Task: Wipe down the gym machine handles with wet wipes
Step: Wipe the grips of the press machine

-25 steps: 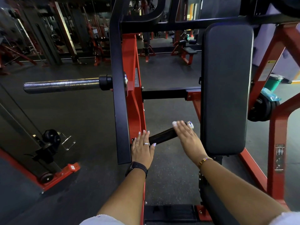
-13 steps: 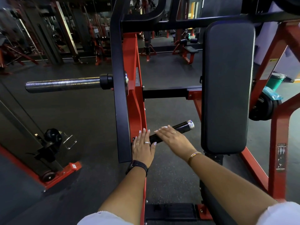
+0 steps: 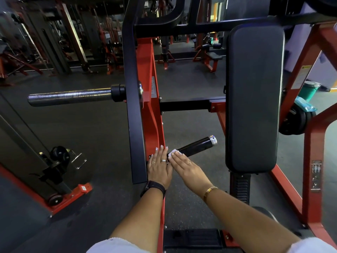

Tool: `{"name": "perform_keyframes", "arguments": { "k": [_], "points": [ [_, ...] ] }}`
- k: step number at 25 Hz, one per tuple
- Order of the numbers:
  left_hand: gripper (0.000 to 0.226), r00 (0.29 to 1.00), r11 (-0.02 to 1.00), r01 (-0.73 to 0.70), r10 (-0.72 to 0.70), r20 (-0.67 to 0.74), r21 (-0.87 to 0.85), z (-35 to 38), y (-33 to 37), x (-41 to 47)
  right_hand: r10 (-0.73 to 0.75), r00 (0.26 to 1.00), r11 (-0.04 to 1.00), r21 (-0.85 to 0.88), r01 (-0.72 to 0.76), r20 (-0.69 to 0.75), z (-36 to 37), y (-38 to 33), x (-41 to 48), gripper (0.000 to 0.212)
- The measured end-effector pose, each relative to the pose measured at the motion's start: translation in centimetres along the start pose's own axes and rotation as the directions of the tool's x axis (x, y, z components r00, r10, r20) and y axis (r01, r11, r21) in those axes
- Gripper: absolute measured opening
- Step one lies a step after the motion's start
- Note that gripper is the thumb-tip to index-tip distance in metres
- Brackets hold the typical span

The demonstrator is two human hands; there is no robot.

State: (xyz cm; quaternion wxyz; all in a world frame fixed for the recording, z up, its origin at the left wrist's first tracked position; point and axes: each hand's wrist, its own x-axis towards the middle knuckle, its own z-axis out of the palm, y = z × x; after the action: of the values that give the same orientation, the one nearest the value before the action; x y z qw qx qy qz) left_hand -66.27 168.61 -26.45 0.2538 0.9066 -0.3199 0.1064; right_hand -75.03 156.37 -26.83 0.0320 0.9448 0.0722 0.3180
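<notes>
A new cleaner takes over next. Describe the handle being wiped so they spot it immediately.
Left of the tall black pad stands a red upright. The handle juts low from it toward the pad, a white wipe pressed on it. Unlike the long bare steel peg above, it is short, black, silver-capped.

White sleeves at the bottom edge. The left hand wears rings and a black watch; the right hand, a ring and gold bracelet.

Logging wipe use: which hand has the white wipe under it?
The right hand, pressing the wipe onto the black handle; the left hand beside it covers none.
</notes>
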Motion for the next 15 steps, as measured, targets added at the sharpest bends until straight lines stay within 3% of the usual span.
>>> {"name": "perform_keyframes", "arguments": {
  "k": [2, 4, 8, 9, 10, 13, 15],
  "points": [
    [0.076, 1.000, 1.000, -0.007, 0.007, 0.007, -0.029, -0.2, 0.0, 0.0, -0.146, 0.987, 0.986, -0.076, 0.151, 0.072, -1.0, 2.4, -1.3, 0.064],
    [0.077, 1.000, 0.999, -0.008, 0.008, 0.002, -0.042, -0.3, 0.0, 0.0, -0.150, 0.982, 0.969, -0.180, 0.169, 0.114, -2.0, 5.9, -2.9, 0.068],
    [0.077, 1.000, 0.999, -0.009, 0.009, 0.003, -0.036, -0.2, 0.2, 0.0, 0.187, 0.981, 0.975, -0.114, -0.191, -0.045, -2.6, 7.5, -4.1, 0.074],
    [0.077, 1.000, 0.999, -0.011, 0.011, 0.002, -0.036, -0.3, 0.2, 0.1, 0.206, 0.976, 0.974, -0.082, -0.212, -0.071, -2.0, 6.1, -3.5, 0.076],
    [0.077, 1.000, 0.999, -0.009, 0.009, -0.001, -0.039, -0.3, 0.3, 0.1, 0.179, 0.982, 0.981, -0.060, -0.182, -0.054, -1.2, 4.4, -2.8, 0.075],
    [0.077, 1.000, 0.999, 0.009, -0.009, 0.008, -0.040, -0.5, 0.2, 0.0, -0.143, 0.987, 0.986, -0.075, 0.148, 0.069, 0.3, 2.0, -1.9, 0.059],
    [0.076, 1.000, 0.999, 0.005, -0.004, 0.011, -0.039, -0.4, 0.2, 0.0, -0.129, 0.986, 0.986, -0.089, 0.138, 0.106, 0.0, 3.5, -3.0, 0.067]
  ]
}}
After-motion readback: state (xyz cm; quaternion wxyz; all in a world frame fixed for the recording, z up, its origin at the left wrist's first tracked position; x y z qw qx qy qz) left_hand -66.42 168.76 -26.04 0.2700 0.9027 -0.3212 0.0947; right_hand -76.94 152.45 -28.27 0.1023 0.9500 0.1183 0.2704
